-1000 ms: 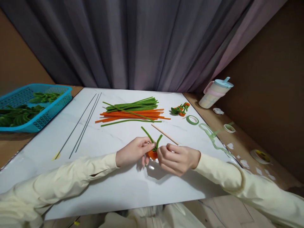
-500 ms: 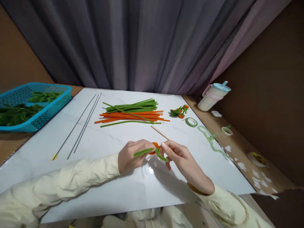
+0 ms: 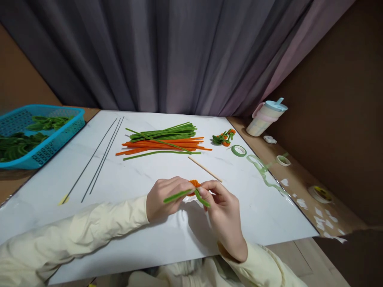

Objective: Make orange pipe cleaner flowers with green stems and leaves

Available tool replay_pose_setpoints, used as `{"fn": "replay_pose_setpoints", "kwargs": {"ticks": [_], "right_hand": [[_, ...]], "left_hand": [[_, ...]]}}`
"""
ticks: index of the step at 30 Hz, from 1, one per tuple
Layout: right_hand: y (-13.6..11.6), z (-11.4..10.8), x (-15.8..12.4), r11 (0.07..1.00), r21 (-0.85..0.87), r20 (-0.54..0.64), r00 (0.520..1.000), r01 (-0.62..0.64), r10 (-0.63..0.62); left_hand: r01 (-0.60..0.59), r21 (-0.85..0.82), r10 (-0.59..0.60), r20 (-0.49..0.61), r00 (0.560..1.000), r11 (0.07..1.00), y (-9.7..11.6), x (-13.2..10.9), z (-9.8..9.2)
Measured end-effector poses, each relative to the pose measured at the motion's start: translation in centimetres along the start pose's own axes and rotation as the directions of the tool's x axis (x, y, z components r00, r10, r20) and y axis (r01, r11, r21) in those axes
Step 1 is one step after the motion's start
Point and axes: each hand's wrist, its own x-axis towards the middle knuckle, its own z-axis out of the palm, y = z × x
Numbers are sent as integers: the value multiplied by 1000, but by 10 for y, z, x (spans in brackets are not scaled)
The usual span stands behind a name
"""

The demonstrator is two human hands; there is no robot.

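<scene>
A coiled orange pipe cleaner (image 3: pixel 194 183) with green pipe cleaner ends (image 3: pixel 178 195) sits between my two hands above the white tabletop. My left hand (image 3: pixel 169 199) is closed on its left side, with one green end crossing in front of the fingers. From the right, my right hand (image 3: pixel 223 203) pinches the same piece with thumb and forefinger, near the other green end, which bends downward. Beyond the hands lies a thin wooden stick (image 3: pixel 205 169). Farther back are a bundle of green pipe cleaners (image 3: pixel 167 132) and a bundle of orange pipe cleaners (image 3: pixel 161 144).
Dark thin rods (image 3: pixel 103 159) lie at left, beside a blue basket (image 3: pixel 68 129) of green leaf shapes. Small orange-green pieces (image 3: pixel 224 137), a green tape roll (image 3: pixel 238 150), loose green tape (image 3: pixel 261 169), a tumbler (image 3: pixel 265 118) and white scraps (image 3: pixel 302 203) are at right.
My right hand has moved in toward my left and now pinches closer to the orange coil. The wooden stick, partly covered by that hand before, now shows whole on the table.
</scene>
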Motion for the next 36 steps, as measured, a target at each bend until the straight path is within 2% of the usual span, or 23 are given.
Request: {"fn": "replay_pose_setpoints", "kwargs": {"ticks": [4, 7, 11, 15, 17, 19, 22, 26, 28, 30, 32, 36], "right_hand": [[3, 3, -5, 980, -105, -79, 981, 168, -177], [5, 2, -7, 966, -147, -91, 970, 213, -227], [4, -1, -5, 974, -138, -86, 978, 179, -192], [-2, -7, 3, 985, -121, -21, 991, 127, -130], [-4, -11, 7, 989, -116, 1, 996, 90, -91], [-5, -15, 9, 995, -95, -2, 999, 42, -43], [-4, -18, 6, 999, -35, 3, 1000, -27, 27], [-3, -16, -1, 999, -10, -2, 999, -34, 34], [-1, -15, -3, 999, 8, 5, 999, -45, 45], [0, -13, -4, 997, 41, 21, 997, -71, 70], [2, -13, -3, 993, 71, 37, 996, -89, 86], [2, -12, -3, 991, 100, 43, 995, -93, 89]], "left_hand": [[182, -180, -186, -7, 983, 967, 8, 1, 1], [265, -238, -262, 42, 964, 935, 13, 2, 1], [398, -259, -378, 125, 917, 880, 16, 7, -2], [573, -373, -525, 232, 819, 730, 13, 8, -3], [623, -417, -567, 266, 780, 661, 10, 7, -3], [609, -416, -556, 254, 791, 676, 9, 5, -1], [518, -364, -482, 191, 855, 774, 8, 1, 1], [381, -316, -358, 129, 925, 869, 5, -3, 3], [334, -297, -309, 128, 942, 895, 4, -4, 3], [338, -291, -310, 140, 940, 895, 5, -4, 2], [394, -317, -359, 165, 919, 863, 5, -4, 2], [536, -480, -484, 241, 842, 694, 7, -2, 2]]}}
